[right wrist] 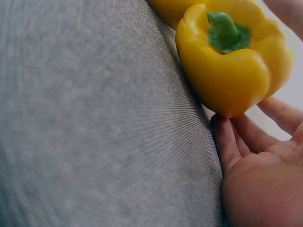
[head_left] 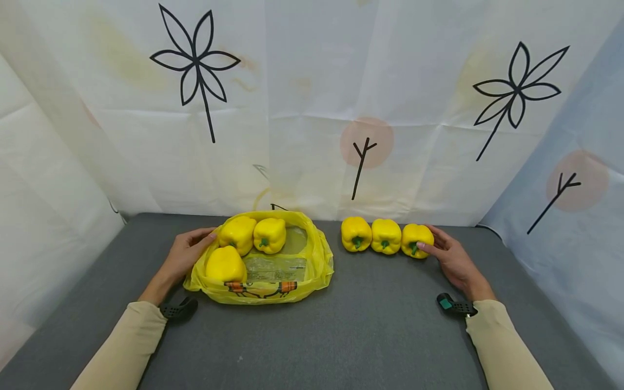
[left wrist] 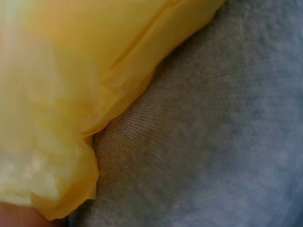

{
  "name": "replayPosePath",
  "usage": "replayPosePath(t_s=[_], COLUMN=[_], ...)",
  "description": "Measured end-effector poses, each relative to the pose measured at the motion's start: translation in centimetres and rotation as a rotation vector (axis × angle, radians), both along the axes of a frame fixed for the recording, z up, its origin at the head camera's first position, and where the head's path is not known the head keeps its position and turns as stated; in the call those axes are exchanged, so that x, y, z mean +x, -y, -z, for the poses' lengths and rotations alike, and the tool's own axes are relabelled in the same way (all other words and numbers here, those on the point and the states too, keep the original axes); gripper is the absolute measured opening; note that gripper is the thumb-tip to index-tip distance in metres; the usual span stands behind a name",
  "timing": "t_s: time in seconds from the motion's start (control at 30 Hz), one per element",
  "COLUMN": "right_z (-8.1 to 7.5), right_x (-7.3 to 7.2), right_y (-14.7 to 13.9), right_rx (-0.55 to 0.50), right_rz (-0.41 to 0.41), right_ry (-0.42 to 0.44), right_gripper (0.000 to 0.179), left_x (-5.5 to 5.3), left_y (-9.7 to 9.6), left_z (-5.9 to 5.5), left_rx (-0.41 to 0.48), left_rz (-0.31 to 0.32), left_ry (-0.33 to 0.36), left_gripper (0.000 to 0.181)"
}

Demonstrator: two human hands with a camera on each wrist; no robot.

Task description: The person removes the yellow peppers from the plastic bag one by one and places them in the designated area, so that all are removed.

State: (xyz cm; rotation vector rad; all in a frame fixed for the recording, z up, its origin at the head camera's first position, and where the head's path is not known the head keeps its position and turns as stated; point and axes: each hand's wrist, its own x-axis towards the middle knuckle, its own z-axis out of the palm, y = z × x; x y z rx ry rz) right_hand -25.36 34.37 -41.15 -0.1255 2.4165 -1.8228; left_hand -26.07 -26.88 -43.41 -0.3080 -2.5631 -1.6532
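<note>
our right hand [head_left: 455,264] holds the end pepper [head_left: 415,236], right of centre in the frame, thumb in front and fingers round its right side. our left hand [head_left: 181,258] rests at the left rim of the bag [head_left: 320,262], left of centre; whether it pinches the film, we cannot tell. we judge the pepper light and firm, a bit slippery with that glossy skin, and best held by its broad, lobed sides, not the short, curled green stem [right wrist: 228,34]. two more peppers [head_left: 386,236], just as blocky, lie in line to its left. the bag is thin, crinkled yellow plastic, likely limp and easily dragged, with three peppers [head_left: 226,264] in its left half. the grey table [head_left: 370,325] looks matt and fabric-like.
</note>
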Motion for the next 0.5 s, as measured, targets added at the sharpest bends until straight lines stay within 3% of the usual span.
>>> replayPosePath(t_s=[0.5], right_z=[0.55], right_x=[-0.53], right_y=[-0.08], right_rx=[0.052], right_rz=[0.031], right_ry=[-0.014], right_gripper=[0.082], left_x=[-0.05], left_y=[-0.08], left_z=[0.14], left_rx=[-0.001], left_rz=[-0.006], left_ry=[-0.002], left_gripper=[0.052])
